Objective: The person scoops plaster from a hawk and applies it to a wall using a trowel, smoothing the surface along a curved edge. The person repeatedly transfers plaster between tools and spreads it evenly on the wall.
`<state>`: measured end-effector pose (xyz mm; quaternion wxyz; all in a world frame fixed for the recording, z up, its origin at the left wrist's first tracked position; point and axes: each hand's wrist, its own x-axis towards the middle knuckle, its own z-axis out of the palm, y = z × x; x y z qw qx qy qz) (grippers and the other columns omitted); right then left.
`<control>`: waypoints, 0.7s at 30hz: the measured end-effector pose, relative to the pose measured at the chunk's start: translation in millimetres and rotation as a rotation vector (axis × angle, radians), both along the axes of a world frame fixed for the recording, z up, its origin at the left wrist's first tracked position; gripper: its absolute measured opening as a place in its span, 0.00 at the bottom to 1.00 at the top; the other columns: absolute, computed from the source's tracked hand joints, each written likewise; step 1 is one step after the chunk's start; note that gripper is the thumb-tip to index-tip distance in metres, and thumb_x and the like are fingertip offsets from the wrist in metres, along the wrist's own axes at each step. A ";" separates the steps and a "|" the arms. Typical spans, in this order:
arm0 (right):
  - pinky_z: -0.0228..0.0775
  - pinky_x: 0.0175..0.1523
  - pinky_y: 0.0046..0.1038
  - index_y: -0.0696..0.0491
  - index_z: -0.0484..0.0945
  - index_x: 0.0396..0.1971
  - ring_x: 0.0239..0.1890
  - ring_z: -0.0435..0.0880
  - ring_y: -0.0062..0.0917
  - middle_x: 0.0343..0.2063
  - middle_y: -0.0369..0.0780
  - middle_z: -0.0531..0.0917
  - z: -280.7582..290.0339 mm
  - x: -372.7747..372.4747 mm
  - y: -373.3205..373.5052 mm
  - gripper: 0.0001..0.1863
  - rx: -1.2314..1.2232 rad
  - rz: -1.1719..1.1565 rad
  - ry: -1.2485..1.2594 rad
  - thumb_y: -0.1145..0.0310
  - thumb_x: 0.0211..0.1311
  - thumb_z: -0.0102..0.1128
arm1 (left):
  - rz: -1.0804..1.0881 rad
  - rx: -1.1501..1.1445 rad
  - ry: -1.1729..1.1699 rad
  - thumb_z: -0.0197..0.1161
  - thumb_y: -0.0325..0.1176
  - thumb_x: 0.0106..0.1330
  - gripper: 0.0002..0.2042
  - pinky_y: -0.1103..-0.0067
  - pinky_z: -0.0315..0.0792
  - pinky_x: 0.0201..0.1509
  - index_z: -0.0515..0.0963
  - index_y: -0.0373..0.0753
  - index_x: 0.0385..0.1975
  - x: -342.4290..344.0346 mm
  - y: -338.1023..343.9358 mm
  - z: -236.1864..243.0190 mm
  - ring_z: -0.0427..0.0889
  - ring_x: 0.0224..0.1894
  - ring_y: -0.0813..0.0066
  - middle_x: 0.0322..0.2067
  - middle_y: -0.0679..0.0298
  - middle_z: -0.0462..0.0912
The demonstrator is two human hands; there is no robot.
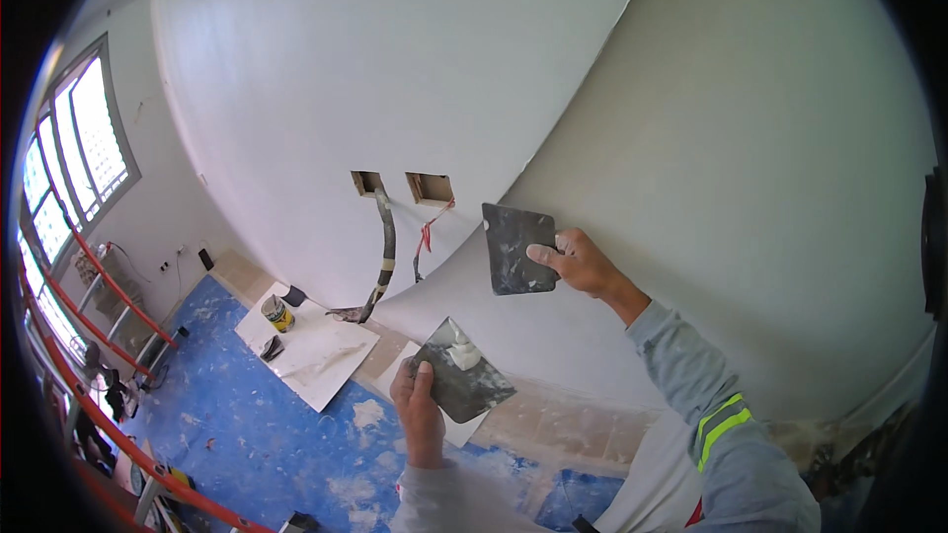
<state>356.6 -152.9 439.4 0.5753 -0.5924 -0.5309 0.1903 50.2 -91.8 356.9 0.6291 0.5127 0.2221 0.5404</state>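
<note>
right hand (585, 265) grips a dark putty blade (518, 252) just off center toward three o'clock; left hand (422, 407), at that blade's seven o'clock, clasps a second blade (464, 393) bearing white paste (462, 353). from the first, two wall openings (431, 189) lie toward ten, a thick cable (387, 247) at nine.

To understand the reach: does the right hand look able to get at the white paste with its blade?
Probably yes: nothing visible blocks the right hand and its blade from the white paste, which lies uncovered on the second blade in the left hand.
</note>
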 end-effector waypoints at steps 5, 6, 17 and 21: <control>0.66 0.24 0.20 0.62 0.82 0.33 0.21 0.75 0.12 0.24 0.35 0.83 33.0 -15.1 -17.2 0.16 0.124 0.071 0.193 0.62 0.69 0.62 | 0.053 -0.029 0.023 0.54 0.32 0.71 0.11 0.82 0.68 0.44 0.78 0.28 0.41 -0.6 -3.1 -0.1 0.73 0.36 0.80 0.34 0.64 0.79; 0.69 0.26 0.20 0.62 0.82 0.35 0.23 0.77 0.13 0.26 0.36 0.84 43.1 -17.9 -23.3 0.15 0.150 0.094 0.228 0.63 0.69 0.62 | 0.038 -0.016 0.024 0.54 0.32 0.71 0.11 0.82 0.68 0.44 0.78 0.28 0.41 -1.3 -2.5 1.3 0.73 0.36 0.80 0.34 0.65 0.79; 0.79 0.38 0.22 0.64 0.80 0.39 0.31 0.83 0.17 0.32 0.39 0.86 115.7 -2.5 -57.9 0.15 0.226 0.092 0.173 0.64 0.69 0.62 | 0.033 0.030 0.037 0.53 0.33 0.71 0.12 0.80 0.68 0.44 0.78 0.28 0.41 -3.1 -7.3 7.4 0.73 0.37 0.77 0.33 0.64 0.79; 0.80 0.39 0.22 0.64 0.79 0.39 0.33 0.83 0.17 0.32 0.39 0.85 152.8 1.9 -77.7 0.14 0.242 0.020 0.103 0.65 0.70 0.61 | 0.043 0.060 0.073 0.54 0.33 0.71 0.13 0.78 0.68 0.46 0.78 0.29 0.43 -0.6 -2.9 1.9 0.74 0.38 0.75 0.34 0.63 0.79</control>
